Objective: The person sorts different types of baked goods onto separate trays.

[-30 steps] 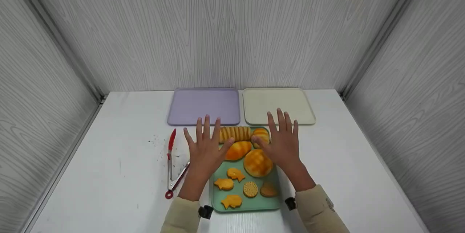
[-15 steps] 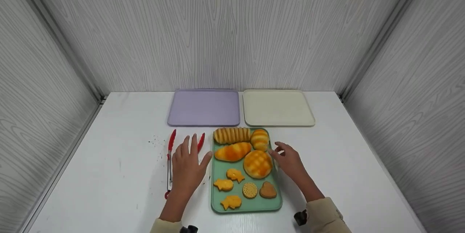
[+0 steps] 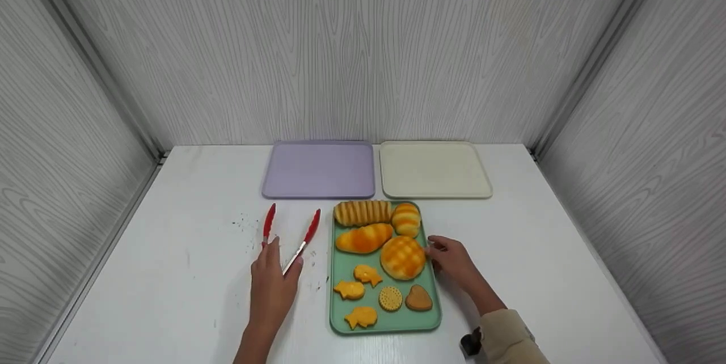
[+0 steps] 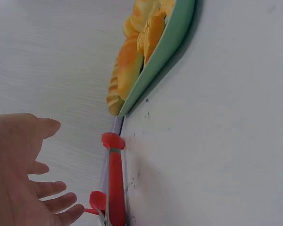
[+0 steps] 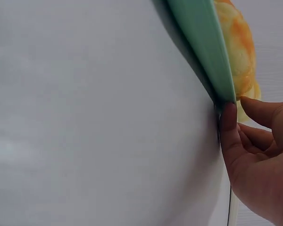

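Note:
My left hand (image 3: 271, 290) hovers over the tongs (image 3: 310, 229), which lie spread apart on the table with red tips and metal arms. Its fingers are loosely extended, and in the left wrist view a gap shows between them and the tongs' red handle (image 4: 116, 183). The hand hides the hinge end in the head view. My right hand (image 3: 456, 267) pinches the right rim of the green tray (image 3: 397, 321), thumb above and a finger against the outer side, beside the round bun (image 3: 402, 258). The tray also carries a croissant-shaped bread (image 3: 364, 238), a ridged loaf (image 3: 363, 213) and a small striped roll (image 3: 406, 219).
Nearer on the green tray lie several fish-shaped crackers (image 3: 361, 317), a round biscuit (image 3: 390, 298) and a heart-shaped one (image 3: 418, 297). Behind stand a purple tray (image 3: 319, 169) and a cream tray (image 3: 435, 169), side by side against the back panel (image 3: 363, 58). Dark specks dot the table near the tongs.
From spread above the green tray, both hands have parted and lowered. The left moved left and toward the body, over the tongs; the right moved to the tray's right rim and took hold.

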A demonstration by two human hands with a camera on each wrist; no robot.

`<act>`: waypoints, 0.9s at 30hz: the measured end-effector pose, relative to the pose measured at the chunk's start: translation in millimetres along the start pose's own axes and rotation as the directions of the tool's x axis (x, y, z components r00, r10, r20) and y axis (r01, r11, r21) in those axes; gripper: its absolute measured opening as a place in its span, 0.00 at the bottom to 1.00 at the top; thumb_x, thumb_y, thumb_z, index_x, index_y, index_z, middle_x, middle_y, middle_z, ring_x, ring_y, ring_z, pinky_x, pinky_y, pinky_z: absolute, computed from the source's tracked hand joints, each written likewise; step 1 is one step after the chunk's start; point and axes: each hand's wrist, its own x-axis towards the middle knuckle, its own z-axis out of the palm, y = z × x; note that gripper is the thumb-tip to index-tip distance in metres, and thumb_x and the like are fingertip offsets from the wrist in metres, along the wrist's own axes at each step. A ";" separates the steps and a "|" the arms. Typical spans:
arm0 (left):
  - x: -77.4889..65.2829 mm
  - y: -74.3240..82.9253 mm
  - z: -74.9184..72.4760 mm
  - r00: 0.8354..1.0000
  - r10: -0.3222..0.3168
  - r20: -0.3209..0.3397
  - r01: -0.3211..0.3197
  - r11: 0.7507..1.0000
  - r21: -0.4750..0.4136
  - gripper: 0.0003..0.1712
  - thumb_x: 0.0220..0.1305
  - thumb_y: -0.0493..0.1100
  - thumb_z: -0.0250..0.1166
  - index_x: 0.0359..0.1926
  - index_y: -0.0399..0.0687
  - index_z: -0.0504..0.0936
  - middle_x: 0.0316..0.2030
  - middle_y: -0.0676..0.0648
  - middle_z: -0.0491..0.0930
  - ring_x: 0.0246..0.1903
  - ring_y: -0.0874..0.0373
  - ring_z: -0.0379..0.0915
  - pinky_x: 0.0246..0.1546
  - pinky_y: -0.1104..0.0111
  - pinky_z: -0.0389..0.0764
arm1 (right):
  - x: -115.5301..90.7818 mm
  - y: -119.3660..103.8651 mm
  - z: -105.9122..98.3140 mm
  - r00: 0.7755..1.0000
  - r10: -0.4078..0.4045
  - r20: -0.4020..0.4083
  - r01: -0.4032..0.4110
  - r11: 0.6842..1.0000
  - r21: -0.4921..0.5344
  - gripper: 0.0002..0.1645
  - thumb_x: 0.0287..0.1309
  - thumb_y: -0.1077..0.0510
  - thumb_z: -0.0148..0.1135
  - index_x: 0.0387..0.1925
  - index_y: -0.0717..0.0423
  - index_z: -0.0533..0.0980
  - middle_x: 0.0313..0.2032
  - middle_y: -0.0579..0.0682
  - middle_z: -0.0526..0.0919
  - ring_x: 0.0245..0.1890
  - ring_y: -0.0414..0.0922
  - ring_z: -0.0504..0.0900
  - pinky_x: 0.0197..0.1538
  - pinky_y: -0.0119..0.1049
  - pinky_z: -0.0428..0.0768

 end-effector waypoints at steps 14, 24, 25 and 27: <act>0.4 -15.5 3.2 0.995 -0.099 -0.009 0.098 0.991 -0.089 0.45 0.69 0.44 0.64 0.78 0.40 0.51 0.73 0.35 0.57 0.73 0.37 0.52 0.71 0.43 0.60 | 4.8 8.7 -3.5 0.998 -0.032 0.046 0.030 0.999 0.042 0.26 0.68 0.60 0.60 0.65 0.63 0.74 0.41 0.54 0.82 0.29 0.43 0.76 0.33 0.35 0.76; 3.0 -20.5 8.4 0.984 -0.173 -0.030 0.172 0.984 -0.051 0.52 0.62 0.46 0.70 0.77 0.35 0.49 0.70 0.30 0.59 0.66 0.34 0.56 0.65 0.38 0.64 | 5.5 11.1 -4.8 0.997 -0.039 0.059 0.037 0.998 0.041 0.27 0.68 0.59 0.60 0.66 0.63 0.73 0.46 0.56 0.83 0.30 0.43 0.77 0.34 0.35 0.77; 3.7 -20.6 9.2 0.984 -0.175 -0.029 0.174 0.984 -0.047 0.52 0.62 0.46 0.71 0.77 0.34 0.50 0.69 0.29 0.60 0.65 0.33 0.57 0.65 0.39 0.65 | 5.3 11.4 -5.1 0.998 -0.039 0.058 0.037 0.999 0.039 0.27 0.68 0.59 0.60 0.66 0.63 0.73 0.46 0.55 0.83 0.30 0.43 0.78 0.34 0.34 0.77; 5.5 -21.2 10.8 0.984 -0.175 -0.040 0.173 0.984 -0.033 0.52 0.61 0.46 0.72 0.75 0.31 0.51 0.67 0.28 0.63 0.64 0.33 0.59 0.63 0.40 0.66 | 4.9 11.3 -5.0 0.997 -0.045 0.067 0.042 0.998 0.045 0.27 0.67 0.60 0.60 0.66 0.65 0.73 0.44 0.56 0.83 0.29 0.43 0.78 0.33 0.34 0.77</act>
